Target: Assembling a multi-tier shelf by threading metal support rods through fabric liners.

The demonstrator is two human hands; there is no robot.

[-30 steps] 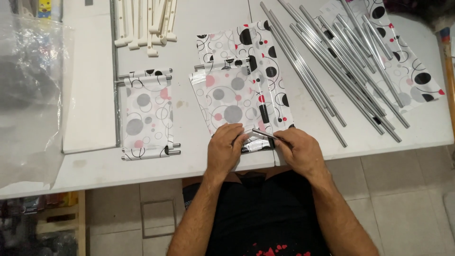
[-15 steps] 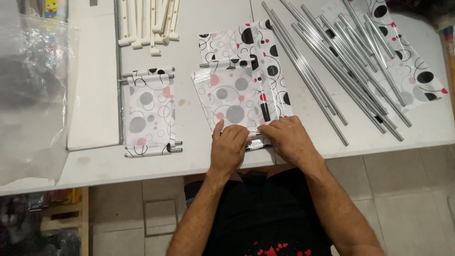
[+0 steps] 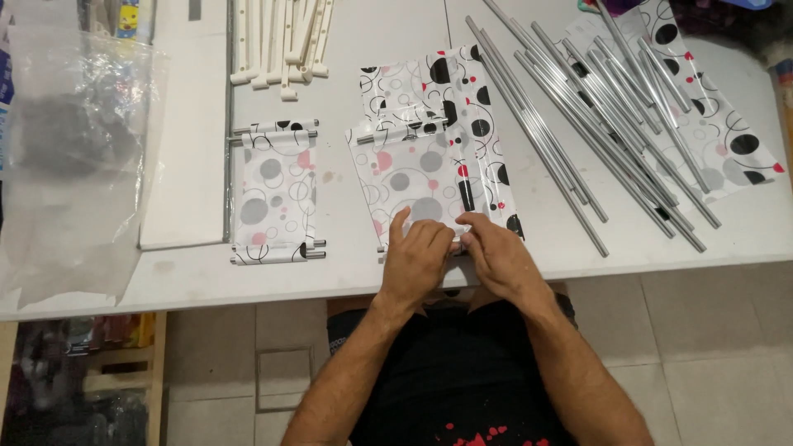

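Note:
A white fabric panel (image 3: 413,177) printed with grey, pink and black circles lies on the white table (image 3: 578,248), on top of another folded patterned sheet (image 3: 479,124). A thin metal rod runs through its far hem. My left hand (image 3: 417,252) and my right hand (image 3: 496,256) sit side by side on the panel's near hem at the table's front edge. The fingertips of both pinch that hem. What is between the fingers is hidden.
To the left lies a similar panel (image 3: 277,194) with rods in both hems. Several long metal rods (image 3: 578,124) lie over a patterned sheet (image 3: 727,140) at right. White plastic strips (image 3: 281,41) are at the back, with a white board (image 3: 186,124) and a clear plastic bag (image 3: 74,149) at left.
My hands have closed in together over the panel's near hem. The short rod end seen at my right fingers a second ago is now covered by the hands.

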